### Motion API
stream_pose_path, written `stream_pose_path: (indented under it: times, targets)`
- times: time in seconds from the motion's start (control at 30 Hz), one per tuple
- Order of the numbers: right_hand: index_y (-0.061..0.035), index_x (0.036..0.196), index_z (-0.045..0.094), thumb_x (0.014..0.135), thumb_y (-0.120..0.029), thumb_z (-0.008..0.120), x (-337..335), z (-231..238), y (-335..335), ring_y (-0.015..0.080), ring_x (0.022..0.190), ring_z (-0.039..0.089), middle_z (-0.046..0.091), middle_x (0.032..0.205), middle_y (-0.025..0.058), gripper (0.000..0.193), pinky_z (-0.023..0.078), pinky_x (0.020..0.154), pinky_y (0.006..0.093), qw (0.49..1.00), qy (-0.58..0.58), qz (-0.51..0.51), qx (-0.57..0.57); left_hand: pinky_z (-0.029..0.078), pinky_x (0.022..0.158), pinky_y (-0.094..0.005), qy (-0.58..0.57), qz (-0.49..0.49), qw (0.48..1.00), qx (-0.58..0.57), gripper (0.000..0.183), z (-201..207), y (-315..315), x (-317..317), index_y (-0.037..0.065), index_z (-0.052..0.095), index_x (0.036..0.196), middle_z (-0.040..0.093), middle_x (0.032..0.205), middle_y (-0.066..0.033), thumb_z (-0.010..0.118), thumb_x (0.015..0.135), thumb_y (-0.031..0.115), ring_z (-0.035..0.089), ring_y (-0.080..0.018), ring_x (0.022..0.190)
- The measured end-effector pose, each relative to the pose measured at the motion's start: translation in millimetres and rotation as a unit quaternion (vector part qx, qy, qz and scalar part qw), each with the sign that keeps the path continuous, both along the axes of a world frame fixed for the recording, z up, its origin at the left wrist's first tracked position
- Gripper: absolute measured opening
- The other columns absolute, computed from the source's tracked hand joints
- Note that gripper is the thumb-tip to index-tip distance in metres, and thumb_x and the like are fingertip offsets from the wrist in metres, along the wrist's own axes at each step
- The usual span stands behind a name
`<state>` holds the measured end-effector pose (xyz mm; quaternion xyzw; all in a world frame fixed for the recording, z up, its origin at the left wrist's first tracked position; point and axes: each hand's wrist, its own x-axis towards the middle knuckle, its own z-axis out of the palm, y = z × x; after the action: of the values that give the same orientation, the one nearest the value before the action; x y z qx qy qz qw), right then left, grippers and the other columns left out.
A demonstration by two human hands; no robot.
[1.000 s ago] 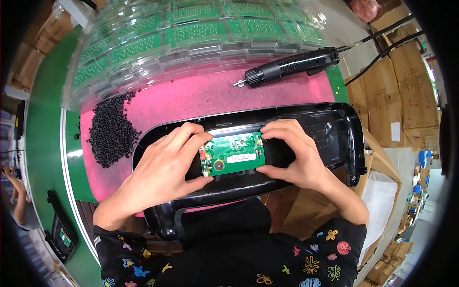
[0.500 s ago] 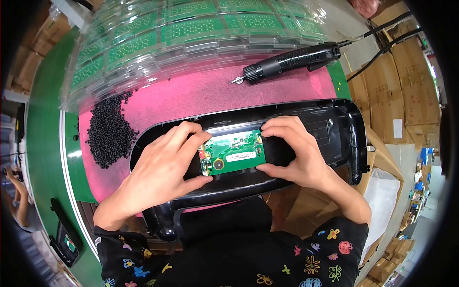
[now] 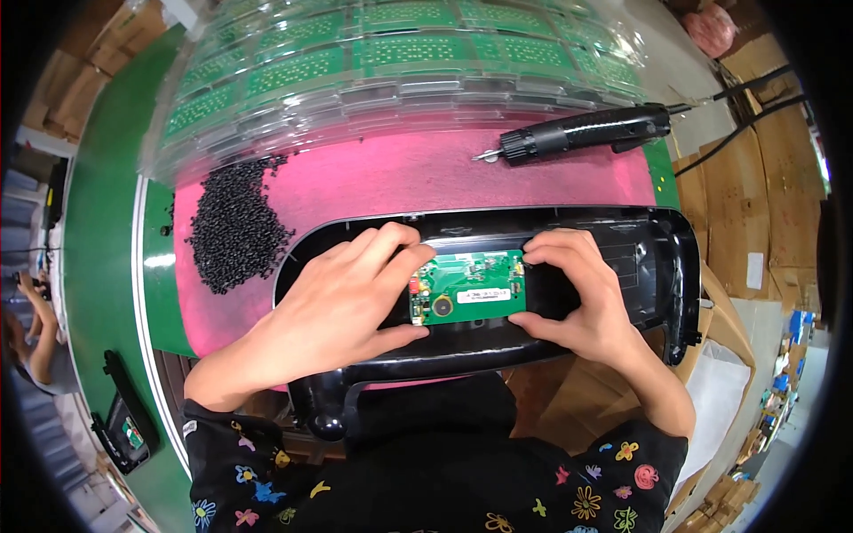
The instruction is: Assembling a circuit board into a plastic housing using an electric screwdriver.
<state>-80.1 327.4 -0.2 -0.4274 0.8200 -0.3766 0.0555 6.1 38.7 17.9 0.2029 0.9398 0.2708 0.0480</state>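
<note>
circuit board (image 3: 468, 286) | long axis crosswise, component face up | left hand (image 3: 351, 293), right hand (image 3: 582, 298): gripping opposite ends

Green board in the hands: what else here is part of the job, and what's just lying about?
Part of the job:
board, held by left hand and right hand
black shell under it
probably screwdriver and black bits, on the mat nearby

Seemingly just lying about:
cardboard boxes
pink bundle
white sheet
</note>
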Motion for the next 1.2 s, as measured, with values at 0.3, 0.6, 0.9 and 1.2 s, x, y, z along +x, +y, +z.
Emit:
stream_pose_path:
  times: [0.3,0.6,0.9,1.2]
  targets:
    - [-0.0036,0.115,0.061,0.061,-0.005,0.090,2,6,-8,0.0343,0.112,0.058,0.061,0.120,0.0140,0.061,0.049,0.096,0.0415,1.000,-0.001,-0.003,0.031,0.053,0.086,-0.0401,0.025,-0.011,0.999,0.035,0.070,-6,-9,2,0.005,0.054,0.130,0.053,0.122,-0.0104,0.088,0.071,0.023,0.063,-0.0313,0.104]
    - [-0.0026,0.123,0.058,0.060,-0.007,0.091,4,21,-13,0.0338,0.113,0.058,0.058,0.124,0.0159,0.071,0.050,0.096,0.0413,0.995,-0.036,-0.017,0.087,0.053,0.089,-0.0392,0.046,-0.015,0.998,0.033,0.069,-11,-13,7,0.001,0.054,0.131,0.053,0.122,-0.0101,0.086,0.073,0.023,0.060,-0.0290,0.110]
    - [-0.0123,0.147,0.047,0.099,-0.020,0.064,-58,49,12,0.0288,0.113,0.055,0.062,0.121,0.0158,0.052,0.043,0.101,0.0390,0.929,0.154,-0.304,0.148,0.054,0.077,-0.0442,0.151,0.127,0.980,0.024,0.018,-3,-81,-1,-0.001,0.067,0.101,0.065,0.094,-0.0145,0.071,0.085,0.006,0.066,-0.0362,0.087]
    - [-0.0108,0.134,0.036,0.103,-0.019,0.063,-133,24,12,0.0142,0.095,0.060,0.057,0.117,0.0099,0.041,0.054,0.081,0.0292,0.909,-0.019,-0.363,-0.204,0.053,0.084,-0.0448,0.089,0.172,0.977,-0.093,0.029,-15,-96,0,0.002,0.068,0.095,0.061,0.097,-0.0117,0.077,0.068,0.000,0.062,-0.0338,0.101]
